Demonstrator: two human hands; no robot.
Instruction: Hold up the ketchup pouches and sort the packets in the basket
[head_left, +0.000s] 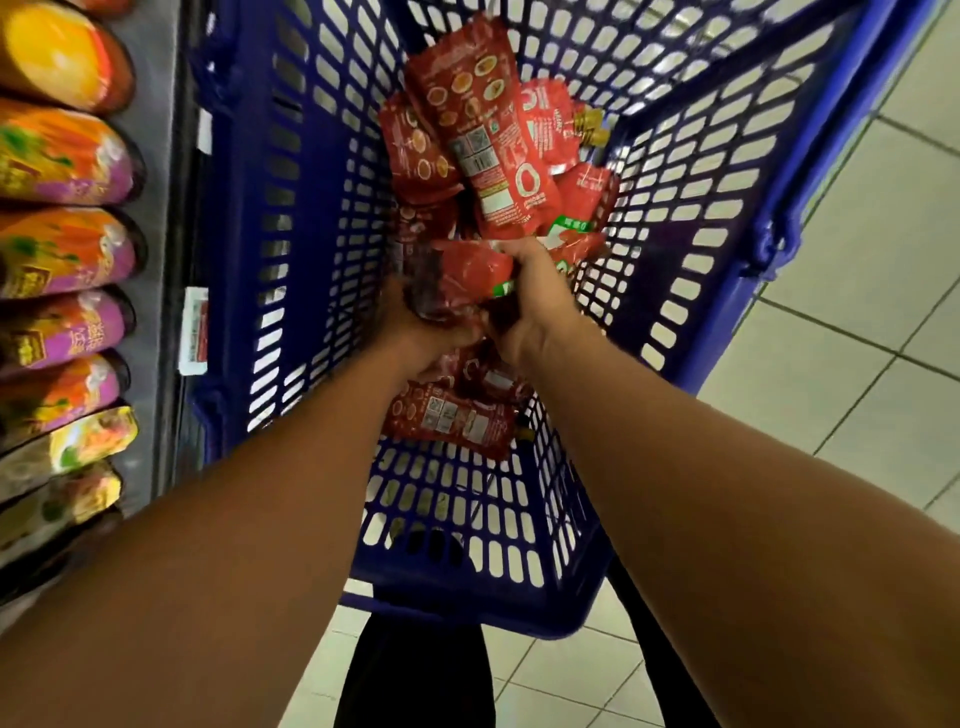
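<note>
2 hands, left hand (415, 332) and right hand (530, 306), grip red sauce pouches (470, 278) inside the blue basket (291, 218); gathering step, next needs lifting them clear.

We count one blue basket (291, 218). Red sachets (483, 150) in it: at least six visible, exact total unclear since they overlap. Two hands in there: left hand (415, 332), right hand (535, 306). On the shelf (156, 156) we count eight pouches (62, 161).
</note>
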